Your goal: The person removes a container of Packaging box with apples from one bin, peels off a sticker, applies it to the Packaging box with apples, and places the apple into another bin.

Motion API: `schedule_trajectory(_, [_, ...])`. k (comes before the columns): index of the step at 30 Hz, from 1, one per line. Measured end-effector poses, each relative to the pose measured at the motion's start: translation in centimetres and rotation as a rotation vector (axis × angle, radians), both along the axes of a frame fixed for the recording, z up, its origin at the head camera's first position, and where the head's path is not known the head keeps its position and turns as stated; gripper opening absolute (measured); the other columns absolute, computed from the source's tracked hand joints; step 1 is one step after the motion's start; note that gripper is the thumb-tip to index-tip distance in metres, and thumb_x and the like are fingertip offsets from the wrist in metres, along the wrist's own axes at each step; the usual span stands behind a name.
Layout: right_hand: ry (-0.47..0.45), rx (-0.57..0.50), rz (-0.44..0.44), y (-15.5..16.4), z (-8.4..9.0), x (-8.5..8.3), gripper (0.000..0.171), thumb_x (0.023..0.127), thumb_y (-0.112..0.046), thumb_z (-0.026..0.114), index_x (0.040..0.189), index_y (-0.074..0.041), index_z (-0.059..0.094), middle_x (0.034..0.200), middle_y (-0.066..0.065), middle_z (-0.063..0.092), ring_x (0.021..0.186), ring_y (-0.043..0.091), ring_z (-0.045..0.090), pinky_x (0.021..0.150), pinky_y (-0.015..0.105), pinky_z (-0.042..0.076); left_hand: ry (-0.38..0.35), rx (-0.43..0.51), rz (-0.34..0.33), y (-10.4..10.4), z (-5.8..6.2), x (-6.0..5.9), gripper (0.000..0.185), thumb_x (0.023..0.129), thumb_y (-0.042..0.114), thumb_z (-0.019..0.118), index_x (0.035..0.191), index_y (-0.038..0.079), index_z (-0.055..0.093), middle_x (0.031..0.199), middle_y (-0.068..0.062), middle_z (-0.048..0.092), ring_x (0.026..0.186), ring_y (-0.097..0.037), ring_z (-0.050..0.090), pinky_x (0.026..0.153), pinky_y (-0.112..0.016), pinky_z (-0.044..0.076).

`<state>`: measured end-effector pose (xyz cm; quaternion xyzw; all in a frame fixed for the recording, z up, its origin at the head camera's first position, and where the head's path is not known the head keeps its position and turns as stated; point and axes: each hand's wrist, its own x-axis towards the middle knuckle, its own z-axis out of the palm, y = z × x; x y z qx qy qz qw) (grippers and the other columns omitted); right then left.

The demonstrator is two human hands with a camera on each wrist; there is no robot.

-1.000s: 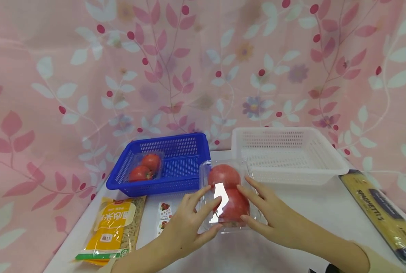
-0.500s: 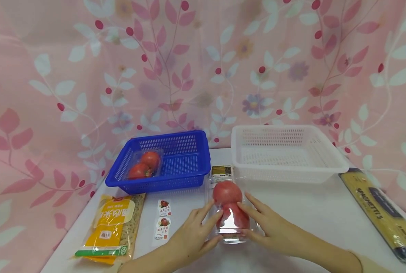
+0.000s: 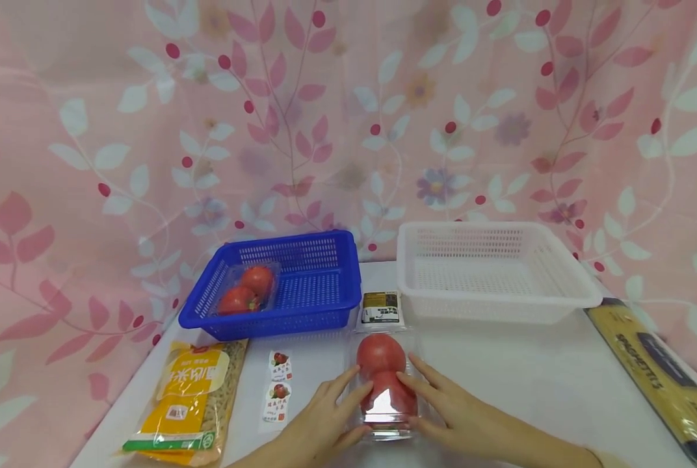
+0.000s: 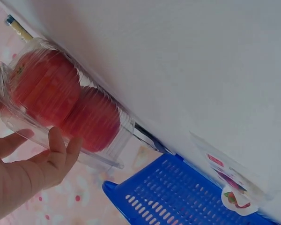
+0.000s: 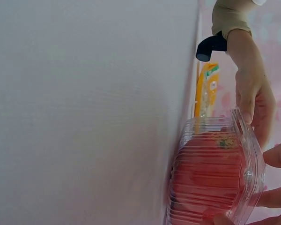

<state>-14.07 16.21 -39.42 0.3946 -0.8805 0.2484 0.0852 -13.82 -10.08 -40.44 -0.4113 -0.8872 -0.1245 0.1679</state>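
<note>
A clear plastic clamshell box (image 3: 386,434) with two red tomatoes (image 3: 381,356) stands low at the front middle of the table. From its left side my left hand (image 3: 324,416) holds it, fingertips spread over the lid and thumb by the near edge. Opposite, my right hand (image 3: 458,416) grips the right side in the same way. The left wrist view has the ribbed side of the box close by the tabletop, with my left fingers (image 4: 58,147) bent against the lid. In the right wrist view, the lid rim meets the base along the edge.
Behind the box lies a black-and-gold labelled pack (image 3: 381,308). A blue basket (image 3: 319,318) holds another tomato box; a white basket (image 3: 500,305) stands to its right. A yellow pasta bag (image 3: 184,403) and stickers (image 3: 277,390) lie left, a spaghetti pack (image 3: 655,377) right.
Both hands have brought the tomato box down and towards me, from raised and tilted to low at the table. The black-and-gold pack behind it has come into view.
</note>
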Motion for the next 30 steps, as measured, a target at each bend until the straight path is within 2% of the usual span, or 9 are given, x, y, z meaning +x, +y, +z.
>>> schedule_trajectory(7, [-0.181,0.046,-0.008,-0.1,0.4,-0.1,0.059,0.089,-0.043,0.055,0.139,-0.017,0.040,0.145,0.018,0.029,0.119,0.037,0.045,0.081,0.045,0.049,0.021,-0.017,-0.031,-0.9,-0.2,0.0,0.056,0.089,0.040,0.057,0.132,0.006,0.046,0.135,-0.018,0.042,0.104,-0.025,0.055,0.081,-0.036,0.050])
schedule_trajectory(10, [-0.151,0.073,-0.023,-0.1,0.7,-0.1,0.058,0.088,-0.046,0.054,0.139,-0.020,0.041,0.144,0.016,0.031,0.119,0.034,0.046,0.081,0.046,0.048,-0.002,-0.053,-0.029,-1.1,0.0,0.0,0.057,0.091,0.039,0.053,0.135,0.005,0.041,0.138,-0.017,0.039,0.108,-0.024,0.054,0.084,-0.036,0.049])
schedule_trajectory(14, [-0.062,0.086,-0.029,-0.1,0.7,-0.2,0.057,0.089,-0.047,0.053,0.138,-0.020,0.042,0.143,0.015,0.033,0.118,0.031,0.048,0.082,0.046,0.048,-0.052,-0.094,-0.020,-1.6,0.3,-0.1,0.060,0.093,0.043,0.047,0.139,0.008,0.035,0.143,-0.013,0.034,0.114,-0.021,0.050,0.087,-0.036,0.047])
schedule_trajectory(17, [-0.038,0.096,-0.044,-0.1,0.8,-0.1,0.057,0.088,-0.046,0.055,0.137,-0.021,0.042,0.143,0.014,0.034,0.117,0.030,0.048,0.082,0.047,0.048,-0.064,-0.100,-0.012,-2.3,0.5,-0.2,0.060,0.093,0.045,0.045,0.140,0.009,0.033,0.143,-0.010,0.035,0.116,-0.019,0.047,0.089,-0.037,0.046])
schedule_trajectory(18, [-0.039,0.103,-0.053,-0.1,0.9,-0.1,0.057,0.088,-0.045,0.056,0.137,-0.021,0.043,0.143,0.014,0.034,0.117,0.030,0.049,0.082,0.047,0.048,-0.044,-0.090,-0.006,-2.7,0.5,-0.4,0.060,0.093,0.045,0.045,0.140,0.009,0.035,0.141,-0.010,0.037,0.115,-0.020,0.047,0.088,-0.037,0.046])
schedule_trajectory(21, [-0.051,0.126,-0.090,0.1,1.1,-0.1,0.056,0.086,-0.044,0.059,0.136,-0.024,0.044,0.143,0.010,0.035,0.117,0.029,0.048,0.081,0.048,0.048,-0.050,-0.046,0.108,-4.2,1.1,-1.4,0.057,0.092,0.041,0.048,0.139,0.011,0.037,0.136,-0.009,0.045,0.115,-0.022,0.047,0.088,-0.042,0.045])
schedule_trajectory(24, [0.014,0.135,-0.100,0.2,1.1,-0.3,0.055,0.084,-0.042,0.062,0.134,-0.024,0.047,0.142,0.009,0.036,0.113,0.025,0.049,0.079,0.044,0.049,-0.102,0.013,0.297,-6.3,1.8,-2.9,0.055,0.092,0.041,0.048,0.138,0.012,0.040,0.130,-0.010,0.049,0.116,-0.028,0.046,0.090,-0.047,0.043])
schedule_trajectory(27, [0.135,0.123,-0.096,0.3,0.8,-0.5,0.055,0.082,-0.040,0.064,0.132,-0.020,0.049,0.141,0.009,0.037,0.109,0.021,0.047,0.077,0.040,0.050,-0.212,0.010,0.442,-8.5,2.2,-4.1,0.058,0.094,0.046,0.043,0.138,0.010,0.040,0.132,-0.014,0.048,0.120,-0.034,0.042,0.094,-0.053,0.037])
schedule_trajectory(30, [0.219,0.103,-0.095,0.4,0.7,-0.6,0.055,0.082,-0.040,0.064,0.130,-0.017,0.051,0.141,0.009,0.036,0.110,0.019,0.044,0.077,0.039,0.050,-0.350,-0.045,0.493,-10.3,2.2,-5.0,0.063,0.093,0.049,0.041,0.139,0.005,0.038,0.136,-0.020,0.040,0.126,-0.042,0.032,0.098,-0.059,0.028])
